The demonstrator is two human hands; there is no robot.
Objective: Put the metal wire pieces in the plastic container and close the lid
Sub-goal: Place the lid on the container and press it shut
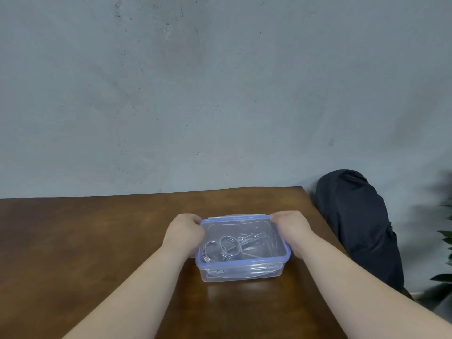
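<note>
A clear plastic container [241, 274] stands on the brown wooden table, with its blue-rimmed transparent lid [244, 260] lying on top. Through the lid I see the metal wire pieces [223, 247], coiled rings and a straighter bent piece, resting inside. My left hand [183, 232] grips the lid's far left corner, fingers curled over the rim. On the far right corner my right hand [292, 228] holds the lid the same way. The front latch flap hangs down against the container's front wall.
The wooden table [97, 241] reaches back to a grey concrete wall. A dark fabric-covered object [354, 223] stands off the table's right edge. Green plant leaves [444, 241] show at the far right.
</note>
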